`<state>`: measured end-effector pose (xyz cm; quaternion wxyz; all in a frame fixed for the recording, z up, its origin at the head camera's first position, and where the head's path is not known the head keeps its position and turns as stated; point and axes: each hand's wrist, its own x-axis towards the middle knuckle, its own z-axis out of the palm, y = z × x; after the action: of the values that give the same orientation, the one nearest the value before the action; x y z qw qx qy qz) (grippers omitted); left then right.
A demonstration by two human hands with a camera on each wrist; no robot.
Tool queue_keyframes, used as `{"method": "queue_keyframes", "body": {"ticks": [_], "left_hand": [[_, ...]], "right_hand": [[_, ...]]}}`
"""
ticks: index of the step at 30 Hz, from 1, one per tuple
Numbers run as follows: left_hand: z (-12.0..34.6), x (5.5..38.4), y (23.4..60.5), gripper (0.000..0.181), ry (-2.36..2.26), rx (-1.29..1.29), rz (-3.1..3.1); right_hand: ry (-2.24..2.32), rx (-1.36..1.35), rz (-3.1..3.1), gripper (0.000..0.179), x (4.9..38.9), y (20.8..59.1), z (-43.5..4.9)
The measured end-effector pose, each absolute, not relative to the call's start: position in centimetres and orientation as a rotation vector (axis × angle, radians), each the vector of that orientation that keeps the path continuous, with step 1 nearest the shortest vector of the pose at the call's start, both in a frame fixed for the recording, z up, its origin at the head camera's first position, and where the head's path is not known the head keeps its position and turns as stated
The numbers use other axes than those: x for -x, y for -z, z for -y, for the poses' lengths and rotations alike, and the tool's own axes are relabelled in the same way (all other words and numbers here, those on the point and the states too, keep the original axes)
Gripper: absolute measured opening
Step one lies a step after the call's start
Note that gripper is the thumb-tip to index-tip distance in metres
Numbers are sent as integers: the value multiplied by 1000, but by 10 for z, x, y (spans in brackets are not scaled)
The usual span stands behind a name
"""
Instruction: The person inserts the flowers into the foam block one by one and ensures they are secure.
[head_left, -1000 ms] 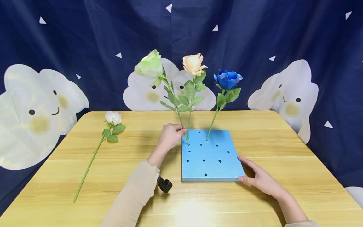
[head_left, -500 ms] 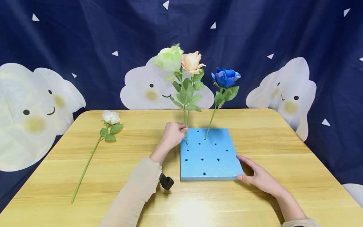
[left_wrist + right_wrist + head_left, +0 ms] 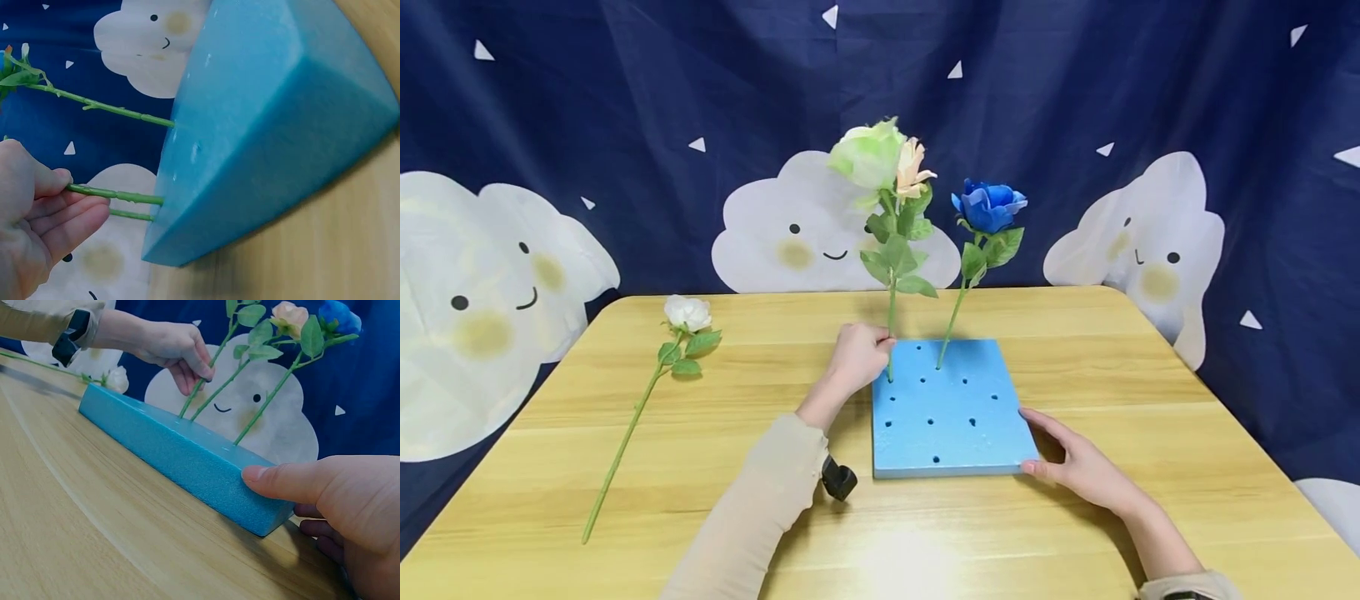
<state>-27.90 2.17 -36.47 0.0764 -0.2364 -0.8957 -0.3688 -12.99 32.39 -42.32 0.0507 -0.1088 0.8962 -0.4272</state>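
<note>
The pale green rose [image 3: 867, 158] has swung from a leftward lean to nearly upright, now partly covering the peach rose [image 3: 913, 171] in the head view; its stem [image 3: 128, 196] thus stands straighter in the blue block [image 3: 955, 443]; the left hand [image 3: 859, 358] has its fingers pinched low on that stem; the right hand [image 3: 1081, 472] rests, thumb and fingers spread, against the block's near right corner, apparently steadying rather than clasping it; roses number four: green, peach and blue rose [image 3: 989, 207] in the one block, white rose [image 3: 687, 313] lying left on the worktop [image 3: 752, 383]; nine unfilled holes [image 3: 972, 422] show.
</note>
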Motion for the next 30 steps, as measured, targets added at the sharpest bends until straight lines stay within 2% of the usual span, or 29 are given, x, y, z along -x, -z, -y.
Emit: {"method": "queue_keyframes", "body": {"ticks": [20, 30], "left_hand": [[-23, 282, 359, 19, 965, 814, 2763], [-17, 284, 366, 19, 1209, 818, 2705]], "right_hand": [[1276, 354, -2756, 73, 133, 424, -324], [1248, 339, -2768, 73, 131, 424, -325]]}}
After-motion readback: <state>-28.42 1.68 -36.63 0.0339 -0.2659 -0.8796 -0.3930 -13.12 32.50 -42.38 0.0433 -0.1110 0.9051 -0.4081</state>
